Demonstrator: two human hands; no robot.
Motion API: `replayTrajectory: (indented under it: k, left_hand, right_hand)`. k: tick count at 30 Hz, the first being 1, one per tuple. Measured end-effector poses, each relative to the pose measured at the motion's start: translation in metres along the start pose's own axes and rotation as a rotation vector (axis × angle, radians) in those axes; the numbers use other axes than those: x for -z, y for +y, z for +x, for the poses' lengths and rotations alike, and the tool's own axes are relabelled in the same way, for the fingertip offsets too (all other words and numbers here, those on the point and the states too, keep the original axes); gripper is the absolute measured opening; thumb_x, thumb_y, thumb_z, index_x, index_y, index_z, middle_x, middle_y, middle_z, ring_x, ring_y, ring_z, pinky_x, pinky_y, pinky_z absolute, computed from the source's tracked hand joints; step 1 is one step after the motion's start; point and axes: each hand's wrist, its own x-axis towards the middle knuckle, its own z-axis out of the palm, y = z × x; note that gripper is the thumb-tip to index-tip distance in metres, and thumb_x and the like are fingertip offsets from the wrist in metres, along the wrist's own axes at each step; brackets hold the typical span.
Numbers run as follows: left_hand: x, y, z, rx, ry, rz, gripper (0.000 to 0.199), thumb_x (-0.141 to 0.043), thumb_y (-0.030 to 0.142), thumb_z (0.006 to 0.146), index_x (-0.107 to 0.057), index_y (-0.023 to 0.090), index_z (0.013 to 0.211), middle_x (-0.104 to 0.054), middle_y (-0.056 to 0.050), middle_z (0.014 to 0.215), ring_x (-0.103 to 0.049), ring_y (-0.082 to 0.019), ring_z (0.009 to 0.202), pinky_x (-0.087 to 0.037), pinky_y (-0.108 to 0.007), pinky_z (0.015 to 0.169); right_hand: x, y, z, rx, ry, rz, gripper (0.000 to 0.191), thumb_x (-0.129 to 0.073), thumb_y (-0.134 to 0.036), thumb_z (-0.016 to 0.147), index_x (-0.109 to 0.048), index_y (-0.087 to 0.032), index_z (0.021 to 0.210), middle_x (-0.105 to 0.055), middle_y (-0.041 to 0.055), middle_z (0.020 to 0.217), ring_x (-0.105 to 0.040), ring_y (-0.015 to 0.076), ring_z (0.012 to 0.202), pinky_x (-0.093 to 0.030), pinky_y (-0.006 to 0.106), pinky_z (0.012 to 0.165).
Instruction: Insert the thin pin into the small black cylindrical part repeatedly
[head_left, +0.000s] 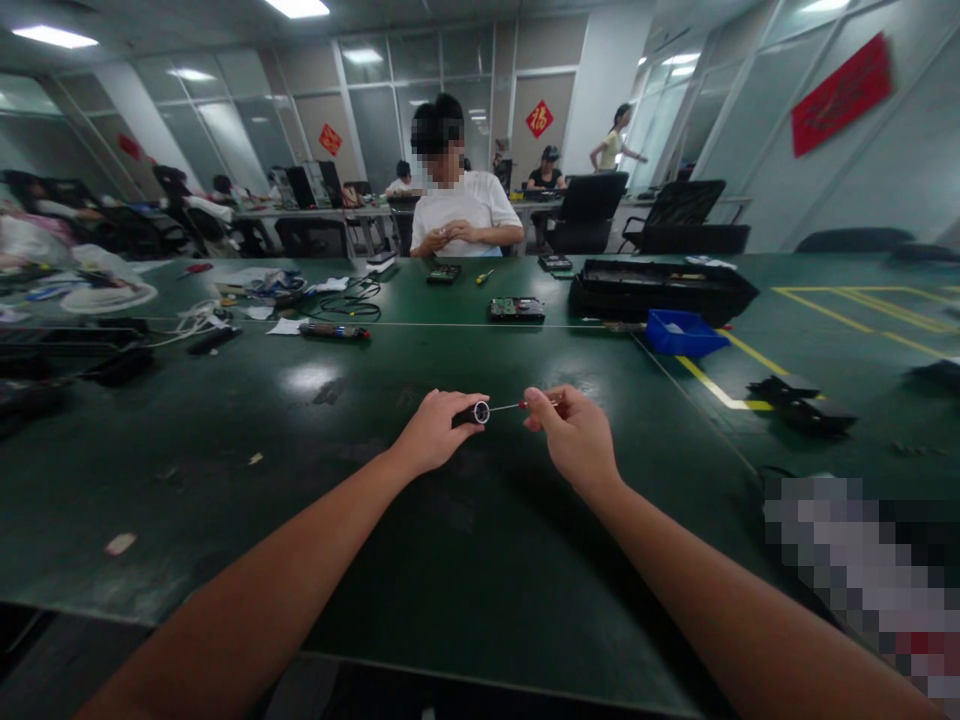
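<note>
My left hand point(435, 430) is closed around a small black cylindrical part point(481, 412) with a silver ring at its end; its exact kind is unclear. That ringed end faces right, just above the green table. Opposite it, my right hand point(576, 432) grips a slim screwdriver point(505, 407) with red at the base of its thin metal shaft. The shaft points left, and its tip is at or very near the silver ring; whether they touch cannot be made out. Most of the screwdriver's handle is hidden by my fingers.
On the green table point(420, 570) lie a circuit-board device point(517, 309), a blue bin point(684, 333), a long black housing point(664, 290), a dark cylindrical tool point(334, 331) and black parts point(802, 405). Cables and papers clutter the left. A person in white point(465, 215) sits opposite.
</note>
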Motion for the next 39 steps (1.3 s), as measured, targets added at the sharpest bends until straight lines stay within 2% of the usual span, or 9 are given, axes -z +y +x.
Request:
replayTrajectory:
  k: [3,8,14,18,22,26,31,36,39]
  left_hand:
    - [0.0,-0.001,0.0,-0.005,0.004,0.003,0.041,-0.068,0.028,0.088,-0.062,0.027,0.129,-0.069,-0.005,0.12,-0.059,-0.025,0.111,-0.037,-0.048,0.107]
    - [0.001,-0.002,0.0,-0.007,-0.015,0.006,0.04,-0.067,0.028,0.089,-0.063,0.026,0.128,-0.069,-0.005,0.119,-0.06,-0.024,0.111,-0.037,-0.047,0.106]
    - [-0.002,-0.004,0.001,-0.024,-0.032,0.004,0.038,-0.066,0.029,0.09,-0.063,0.027,0.128,-0.068,-0.005,0.123,-0.059,-0.024,0.115,-0.034,-0.048,0.108]
    - [-0.002,-0.002,0.001,-0.008,-0.022,-0.004,0.039,-0.067,0.029,0.089,-0.062,0.027,0.128,-0.069,-0.005,0.122,-0.06,-0.024,0.114,-0.034,-0.048,0.109]
    - [-0.002,0.0,0.002,-0.011,-0.03,0.0,0.039,-0.068,0.029,0.089,-0.063,0.028,0.128,-0.069,-0.004,0.121,-0.059,-0.024,0.114,-0.033,-0.047,0.109]
    - [-0.003,0.0,0.002,-0.007,-0.029,-0.012,0.041,-0.067,0.03,0.089,-0.062,0.028,0.13,-0.069,-0.004,0.119,-0.06,-0.024,0.112,-0.034,-0.047,0.108]
    - [-0.001,0.002,0.001,0.035,0.02,-0.028,0.043,-0.068,0.029,0.089,-0.061,0.027,0.131,-0.069,-0.005,0.119,-0.06,-0.026,0.11,-0.035,-0.049,0.108]
    - [0.003,0.001,0.004,-0.066,0.078,-0.003,0.041,-0.064,0.029,0.092,-0.06,0.029,0.132,-0.065,-0.005,0.128,-0.055,-0.025,0.12,-0.03,-0.048,0.112]
    - [0.002,-0.003,0.008,-0.087,0.05,0.079,0.038,-0.062,0.029,0.093,-0.061,0.03,0.131,-0.066,-0.004,0.125,-0.055,-0.025,0.119,-0.026,-0.051,0.113]
  right_hand:
    - [0.002,-0.003,-0.001,0.019,-0.009,-0.062,0.035,-0.063,-0.054,0.087,-0.065,-0.02,0.078,-0.068,0.0031,0.064,-0.063,0.0178,0.059,-0.046,0.032,0.06]
    - [-0.002,0.002,-0.001,0.112,-0.066,0.059,0.018,-0.059,-0.037,0.09,-0.063,-0.021,0.097,-0.071,0.0045,0.086,-0.068,0.02,0.078,-0.05,0.033,0.071]
    - [-0.005,0.01,0.0,0.077,-0.082,-0.012,0.029,-0.05,-0.047,0.096,-0.061,-0.022,0.091,-0.063,-0.0004,0.064,-0.062,0.017,0.06,-0.047,0.031,0.062]
    - [-0.007,0.017,0.002,0.101,-0.039,0.059,0.025,-0.054,-0.042,0.094,-0.055,-0.023,0.111,-0.067,0.0015,0.08,-0.066,0.0191,0.074,-0.049,0.033,0.07]
    - [-0.008,0.019,0.001,0.097,-0.054,0.056,0.025,-0.045,-0.044,0.098,-0.058,-0.023,0.099,-0.064,0.001,0.076,-0.062,0.0178,0.068,-0.047,0.033,0.066]
    - [-0.009,0.019,0.001,0.044,0.031,0.226,0.023,-0.053,-0.041,0.094,-0.054,-0.023,0.108,-0.066,0.0033,0.087,-0.065,0.0189,0.078,-0.051,0.035,0.072]
    - [-0.015,0.021,0.004,-0.03,0.016,0.412,0.026,-0.061,-0.045,0.089,-0.064,-0.02,0.095,-0.068,0.0053,0.087,-0.065,0.0191,0.08,-0.054,0.038,0.08]
    - [-0.015,0.028,0.014,-0.228,-0.001,0.766,0.022,-0.06,-0.043,0.089,-0.064,-0.021,0.088,-0.064,0.0025,0.081,-0.064,0.0168,0.071,-0.057,0.038,0.079]
    - [-0.012,0.035,0.022,-0.377,-0.079,0.819,0.02,-0.058,-0.038,0.091,-0.061,-0.021,0.08,-0.058,0.0009,0.068,-0.06,0.0164,0.062,-0.058,0.041,0.079]
